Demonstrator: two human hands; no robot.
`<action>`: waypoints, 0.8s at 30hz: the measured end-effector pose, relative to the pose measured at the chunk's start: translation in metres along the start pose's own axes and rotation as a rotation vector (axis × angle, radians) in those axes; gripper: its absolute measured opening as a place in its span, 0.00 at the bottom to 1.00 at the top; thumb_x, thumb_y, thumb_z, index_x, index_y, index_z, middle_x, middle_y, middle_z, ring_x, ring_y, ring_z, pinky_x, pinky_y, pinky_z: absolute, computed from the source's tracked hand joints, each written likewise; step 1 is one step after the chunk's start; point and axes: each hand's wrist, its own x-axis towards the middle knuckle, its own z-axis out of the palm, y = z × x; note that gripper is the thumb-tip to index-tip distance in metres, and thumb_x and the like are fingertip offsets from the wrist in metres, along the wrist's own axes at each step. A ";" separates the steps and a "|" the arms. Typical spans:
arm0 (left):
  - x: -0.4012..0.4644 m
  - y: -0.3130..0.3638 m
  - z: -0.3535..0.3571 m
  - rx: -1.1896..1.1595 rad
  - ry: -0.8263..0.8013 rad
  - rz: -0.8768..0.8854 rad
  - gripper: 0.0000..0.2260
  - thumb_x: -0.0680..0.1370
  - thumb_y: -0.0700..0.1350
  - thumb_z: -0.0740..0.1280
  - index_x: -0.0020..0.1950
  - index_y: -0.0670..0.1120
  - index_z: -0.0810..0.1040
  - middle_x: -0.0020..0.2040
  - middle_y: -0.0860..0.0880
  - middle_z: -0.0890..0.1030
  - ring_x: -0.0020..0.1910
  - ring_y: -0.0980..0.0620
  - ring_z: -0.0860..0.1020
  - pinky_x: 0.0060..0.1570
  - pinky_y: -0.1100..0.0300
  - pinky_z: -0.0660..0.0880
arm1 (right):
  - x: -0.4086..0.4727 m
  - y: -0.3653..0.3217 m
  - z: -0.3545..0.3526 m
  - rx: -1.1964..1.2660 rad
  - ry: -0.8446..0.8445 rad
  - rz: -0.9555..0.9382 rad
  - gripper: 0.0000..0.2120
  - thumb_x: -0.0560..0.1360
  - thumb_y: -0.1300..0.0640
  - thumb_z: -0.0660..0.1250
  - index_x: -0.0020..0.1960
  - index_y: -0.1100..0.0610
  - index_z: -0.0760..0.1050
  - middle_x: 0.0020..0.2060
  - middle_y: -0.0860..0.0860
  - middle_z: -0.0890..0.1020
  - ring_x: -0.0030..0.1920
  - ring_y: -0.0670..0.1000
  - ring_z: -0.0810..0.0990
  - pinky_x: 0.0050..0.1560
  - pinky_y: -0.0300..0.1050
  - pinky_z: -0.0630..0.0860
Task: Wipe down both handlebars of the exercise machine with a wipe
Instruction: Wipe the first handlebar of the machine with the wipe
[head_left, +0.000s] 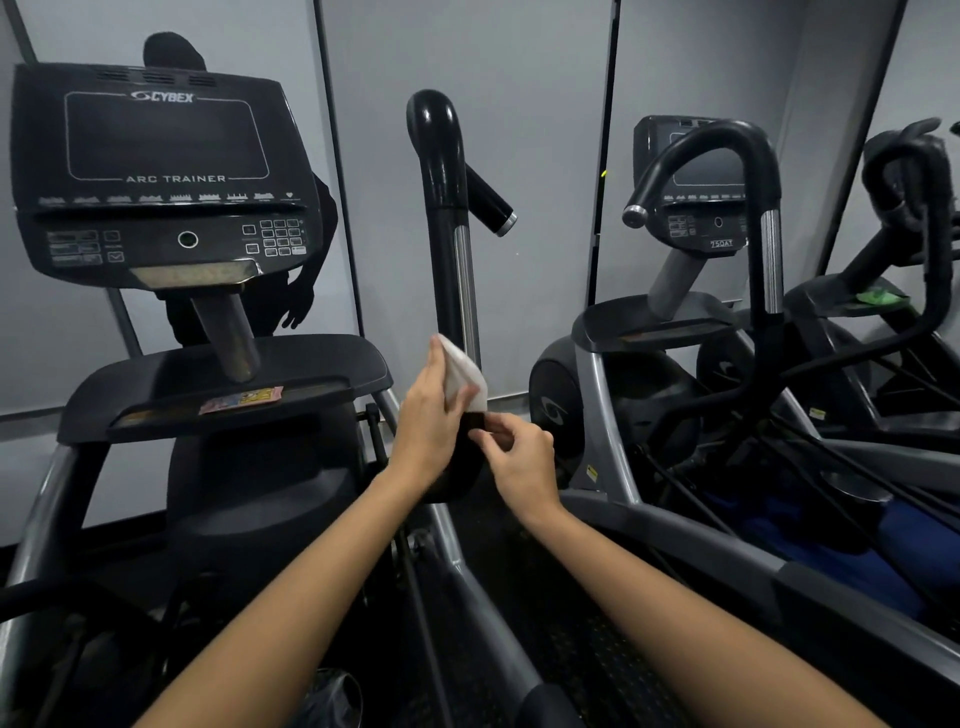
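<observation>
Beside grey wall panels (545, 156), handlebar (447, 208).

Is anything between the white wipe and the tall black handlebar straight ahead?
Nothing visible. The white wipe, held by the left hand and right hand, sits just before the tall black handlebar.

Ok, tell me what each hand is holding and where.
Left hand holds the white wipe along its left side; right hand pinches its bottom corner.

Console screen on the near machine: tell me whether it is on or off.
Off. The console screen is dark all over, showing no lit figures.
</observation>
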 end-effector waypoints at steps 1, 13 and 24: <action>0.007 0.006 -0.001 -0.038 0.021 -0.051 0.32 0.78 0.44 0.64 0.76 0.42 0.50 0.64 0.41 0.72 0.62 0.47 0.71 0.59 0.62 0.67 | 0.000 -0.001 0.000 -0.004 -0.002 0.003 0.09 0.73 0.61 0.70 0.53 0.59 0.81 0.42 0.48 0.84 0.43 0.40 0.82 0.48 0.34 0.78; 0.000 -0.009 0.005 -0.290 -0.026 -0.236 0.10 0.74 0.48 0.70 0.51 0.43 0.79 0.45 0.47 0.83 0.46 0.50 0.81 0.47 0.55 0.78 | 0.001 0.001 0.000 -0.020 0.003 -0.005 0.07 0.72 0.62 0.70 0.50 0.59 0.81 0.40 0.48 0.84 0.42 0.42 0.82 0.46 0.32 0.77; -0.015 -0.015 0.008 -0.189 -0.069 -0.233 0.11 0.70 0.49 0.74 0.48 0.46 0.80 0.41 0.51 0.83 0.42 0.54 0.81 0.43 0.60 0.78 | 0.003 0.009 -0.006 0.081 -0.040 0.106 0.11 0.72 0.67 0.65 0.52 0.59 0.79 0.43 0.51 0.84 0.46 0.47 0.82 0.52 0.46 0.80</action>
